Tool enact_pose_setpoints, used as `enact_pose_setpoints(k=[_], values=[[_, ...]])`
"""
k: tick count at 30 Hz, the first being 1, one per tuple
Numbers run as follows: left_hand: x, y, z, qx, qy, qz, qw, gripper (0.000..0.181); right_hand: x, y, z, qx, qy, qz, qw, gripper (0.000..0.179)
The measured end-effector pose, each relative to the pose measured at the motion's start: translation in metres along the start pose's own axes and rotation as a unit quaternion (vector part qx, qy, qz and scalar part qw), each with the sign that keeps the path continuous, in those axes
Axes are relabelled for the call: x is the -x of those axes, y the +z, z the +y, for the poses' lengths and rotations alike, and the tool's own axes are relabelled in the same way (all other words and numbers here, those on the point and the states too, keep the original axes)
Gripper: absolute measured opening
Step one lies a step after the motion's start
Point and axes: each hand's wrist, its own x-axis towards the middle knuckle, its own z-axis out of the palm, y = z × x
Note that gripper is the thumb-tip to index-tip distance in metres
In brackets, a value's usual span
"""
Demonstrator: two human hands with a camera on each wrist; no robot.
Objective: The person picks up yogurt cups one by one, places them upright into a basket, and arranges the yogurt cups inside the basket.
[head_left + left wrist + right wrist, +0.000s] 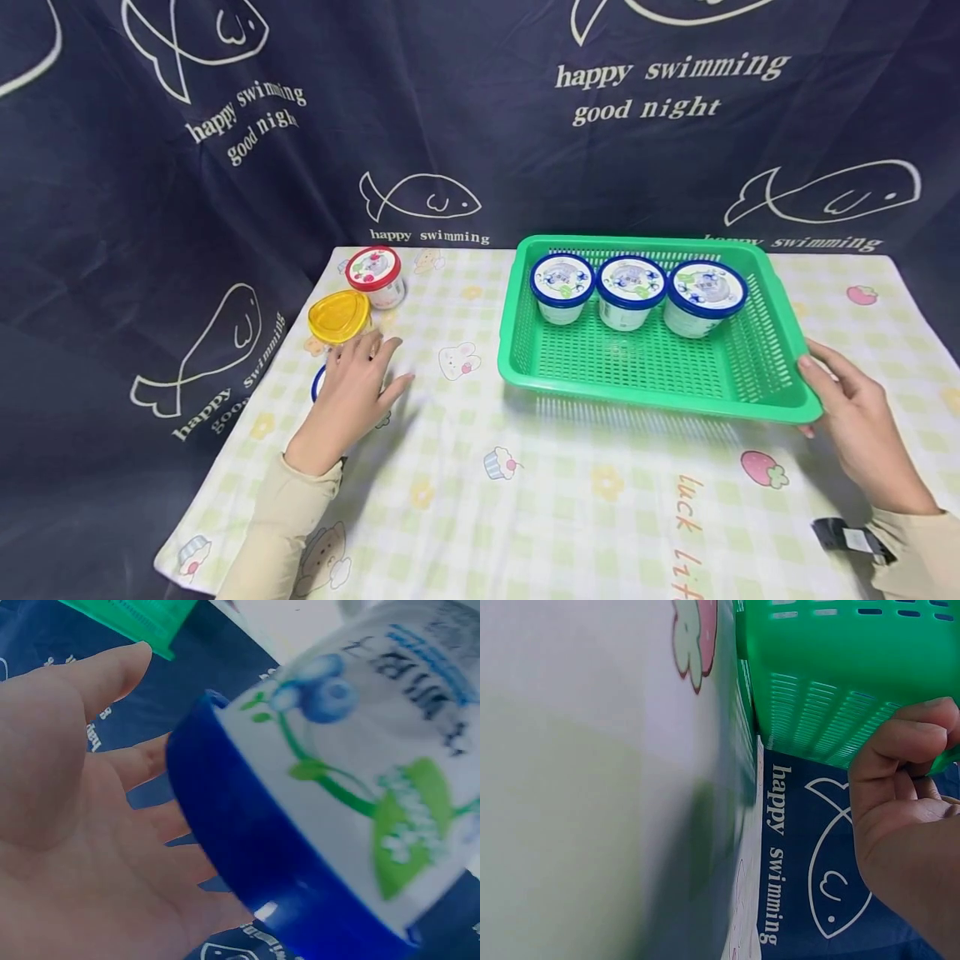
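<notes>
My left hand (352, 382) hovers at the table's left side, fingers spread and holding nothing. Partly hidden beneath it is a blue-lidded yogurt tub (318, 383), which looms large beside the palm in the left wrist view (360, 757). Just beyond the fingertips stands a tub with a yellow lid (339, 317), and behind that a red-lidded tub (378, 279). My right hand (858, 417) grips the right front corner of a green plastic basket (652, 402), thumb over the rim and curled fingers underneath. The basket's front edge appears lifted off the table.
Three blue-lidded tubs stand in a row at the back of the basket: left (561, 287), middle (632, 292) and right (705, 298). A checked cloth with cartoon prints covers the table (540, 533). A dark blue curtain (450, 108) hangs behind and to the left.
</notes>
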Motion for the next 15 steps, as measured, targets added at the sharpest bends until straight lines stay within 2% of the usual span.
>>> enact_pose_setpoints(k=[8, 15], values=[[0.014, 0.005, -0.011, 0.010, -0.024, 0.008, 0.9996, 0.052, 0.001, 0.000, 0.001, -0.011, 0.006, 0.002, 0.9999, 0.048], [0.022, 0.003, -0.016, 0.025, -0.040, 0.023, 0.9986, 0.055, -0.001, -0.001, 0.000, 0.026, 0.003, 0.004, 0.9997, 0.049]])
